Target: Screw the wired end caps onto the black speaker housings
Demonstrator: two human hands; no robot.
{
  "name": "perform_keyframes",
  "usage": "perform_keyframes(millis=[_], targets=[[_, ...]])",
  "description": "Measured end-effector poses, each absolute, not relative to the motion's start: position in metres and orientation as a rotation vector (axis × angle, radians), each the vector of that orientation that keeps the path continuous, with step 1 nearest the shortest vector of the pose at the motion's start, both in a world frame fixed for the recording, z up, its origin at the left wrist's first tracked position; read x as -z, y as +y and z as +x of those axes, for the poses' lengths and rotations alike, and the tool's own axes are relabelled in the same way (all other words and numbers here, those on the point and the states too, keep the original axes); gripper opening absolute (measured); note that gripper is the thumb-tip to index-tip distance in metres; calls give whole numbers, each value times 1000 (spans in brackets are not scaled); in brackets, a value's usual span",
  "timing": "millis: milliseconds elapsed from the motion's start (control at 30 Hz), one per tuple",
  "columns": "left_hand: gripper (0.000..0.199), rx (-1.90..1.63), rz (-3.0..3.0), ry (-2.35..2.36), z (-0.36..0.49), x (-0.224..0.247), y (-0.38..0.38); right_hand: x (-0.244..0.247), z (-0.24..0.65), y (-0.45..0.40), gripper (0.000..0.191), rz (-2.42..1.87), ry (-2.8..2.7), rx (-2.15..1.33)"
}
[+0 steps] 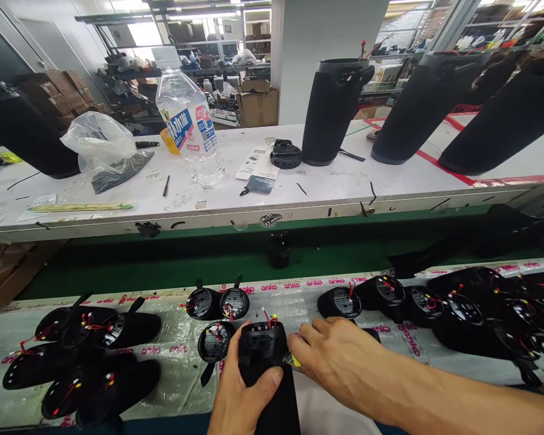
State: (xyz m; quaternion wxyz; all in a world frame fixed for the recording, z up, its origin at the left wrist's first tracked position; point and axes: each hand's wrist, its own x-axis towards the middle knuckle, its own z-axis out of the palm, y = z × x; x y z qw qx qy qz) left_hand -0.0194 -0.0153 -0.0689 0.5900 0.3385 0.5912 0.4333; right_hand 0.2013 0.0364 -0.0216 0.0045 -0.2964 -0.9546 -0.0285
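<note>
My left hand is wrapped round a black cloth-covered speaker body, its thumb pressed across the front. Red wires with small connectors stick up from the speaker's upper end, which tilts toward the far side. Closed at the right side of that end, my right hand grips a small yellow tool with a thin metallic tip. The tip is at or very close to the speaker's edge; contact cannot be made out. Most of the tool is hidden by my fingers.
Black speaker bodies with wires lie on a plastic-covered lower surface, left and right. A white bench beyond holds a clear bottle, a plastic bag, a black part and an upright speaker body.
</note>
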Motion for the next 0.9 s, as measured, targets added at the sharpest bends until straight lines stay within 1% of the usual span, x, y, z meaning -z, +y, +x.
perform_keyframes(millis=[200,367,533,600,767,900], targets=[[94,-984,797,1381,-18,66,-14,25,203,33,12,-955,-3010,131],[91,-980,816,1422,-16,63,-12,28,206,34,19,-902,-3051,156],[103,-908,827,1504,-13,51,-10,39,205,27,22,-972,-3024,228],[104,-898,849,1522,-12,47,-10,40,203,23,24,-1000,-3024,231],[94,-945,869,1543,-13,44,-11,30,194,24,27,-1036,-3059,177],[85,-955,851,1504,-16,47,-11,15,193,39,19,-866,-3083,4]])
